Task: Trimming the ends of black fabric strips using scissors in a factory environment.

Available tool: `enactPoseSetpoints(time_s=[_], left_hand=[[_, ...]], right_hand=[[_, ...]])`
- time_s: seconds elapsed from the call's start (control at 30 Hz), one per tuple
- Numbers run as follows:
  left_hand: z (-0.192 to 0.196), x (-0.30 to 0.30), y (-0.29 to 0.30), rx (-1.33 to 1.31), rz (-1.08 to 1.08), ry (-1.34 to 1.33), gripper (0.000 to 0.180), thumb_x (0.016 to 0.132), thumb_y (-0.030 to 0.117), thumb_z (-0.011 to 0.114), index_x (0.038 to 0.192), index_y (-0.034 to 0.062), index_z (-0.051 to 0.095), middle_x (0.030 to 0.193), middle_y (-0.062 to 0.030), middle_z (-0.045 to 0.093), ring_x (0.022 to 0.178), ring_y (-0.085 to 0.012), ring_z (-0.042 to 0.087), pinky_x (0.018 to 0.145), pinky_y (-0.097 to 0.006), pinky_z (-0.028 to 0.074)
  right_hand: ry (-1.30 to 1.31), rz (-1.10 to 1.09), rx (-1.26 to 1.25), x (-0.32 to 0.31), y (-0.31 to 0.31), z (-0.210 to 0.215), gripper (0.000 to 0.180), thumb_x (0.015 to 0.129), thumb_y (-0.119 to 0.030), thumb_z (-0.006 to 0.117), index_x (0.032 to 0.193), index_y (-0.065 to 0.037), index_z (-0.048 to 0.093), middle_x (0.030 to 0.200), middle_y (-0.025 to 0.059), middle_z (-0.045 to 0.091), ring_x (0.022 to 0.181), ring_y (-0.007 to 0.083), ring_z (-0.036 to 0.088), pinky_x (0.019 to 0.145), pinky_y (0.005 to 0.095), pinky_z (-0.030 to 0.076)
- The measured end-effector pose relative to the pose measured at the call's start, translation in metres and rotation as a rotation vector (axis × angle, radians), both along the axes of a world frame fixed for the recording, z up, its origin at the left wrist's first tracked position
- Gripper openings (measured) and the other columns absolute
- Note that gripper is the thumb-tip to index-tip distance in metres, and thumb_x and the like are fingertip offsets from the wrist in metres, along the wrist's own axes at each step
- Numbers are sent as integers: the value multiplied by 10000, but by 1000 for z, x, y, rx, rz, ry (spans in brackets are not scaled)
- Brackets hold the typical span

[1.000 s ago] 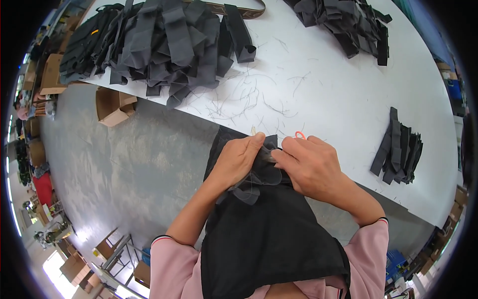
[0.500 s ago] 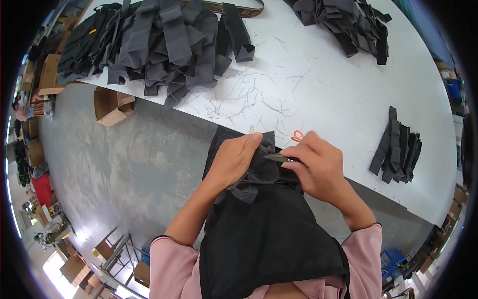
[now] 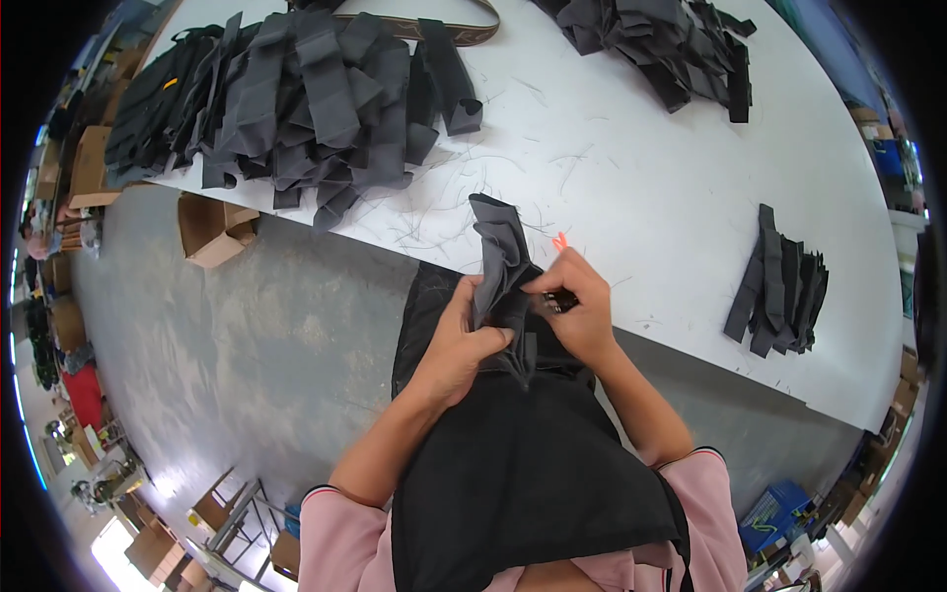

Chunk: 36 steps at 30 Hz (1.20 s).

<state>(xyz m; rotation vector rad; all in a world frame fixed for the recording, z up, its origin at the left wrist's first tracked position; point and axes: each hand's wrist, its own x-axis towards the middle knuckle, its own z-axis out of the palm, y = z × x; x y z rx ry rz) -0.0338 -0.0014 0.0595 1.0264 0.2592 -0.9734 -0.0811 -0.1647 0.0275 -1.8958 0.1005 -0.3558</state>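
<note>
In my left hand (image 3: 459, 350) is a folded bunch of dark grey fabric strips (image 3: 501, 242), its top end standing up over the table edge. My fingers and thumb close round its lower part. My right hand (image 3: 584, 311) is closed on small thread snips (image 3: 562, 300); their orange-red loop (image 3: 560, 241) sticks out above the knuckles. The right fingertips touch the strips' right edge, and the snips' blades are mostly hidden. Below both hands, black cloth (image 3: 419, 316) lies across my lap over a black apron (image 3: 523, 474).
On the white table (image 3: 651, 227) lies a big heap of dark strips (image 3: 306, 109) at far left. Another heap (image 3: 661, 44) is at the back, and a small stack (image 3: 779, 286) at right. Loose threads (image 3: 434, 207) are scattered near the edge. An open cardboard box (image 3: 212, 232) stands on the floor.
The strips have come up and now stand upright in my left hand. My right hand has moved slightly left, and the snips' blades, plain before, are now turned out of sight.
</note>
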Motion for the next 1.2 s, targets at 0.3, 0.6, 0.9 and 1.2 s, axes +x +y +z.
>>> enactPoseSetpoints(time_s=[0.3,0.6,0.9,1.2], left_hand=[[-11,-7,-8,222,190,-158,465,732,-47,560,1180,-12,438,1029,-68,521,918,-114,518,814,-253,429],[-6,-5,-12,284,202,-232,424,734,-25,564,1137,-27,434,1017,-64,535,908,-107,514,804,-234,425],[-4,-6,-13,350,181,-288,446,732,-36,562,1157,-20,427,1008,-72,526,888,-110,521,783,-239,440],[-4,-3,-15,388,164,-325,422,730,8,576,1121,-17,421,988,-81,541,887,-122,518,792,-251,429]], right_hand=[[200,-9,-381,-21,5,54,326,690,-37,697,1004,-84,623,766,42,504,627,193,546,537,284,426],[52,49,-740,-13,12,58,321,669,-80,709,982,-62,640,744,39,511,502,191,474,465,299,381],[48,44,-828,-19,15,56,303,679,-73,703,975,-55,641,734,41,509,487,190,459,456,294,371],[68,-28,-624,-17,11,56,285,669,-41,690,948,-48,633,748,49,502,528,196,504,478,290,406]])
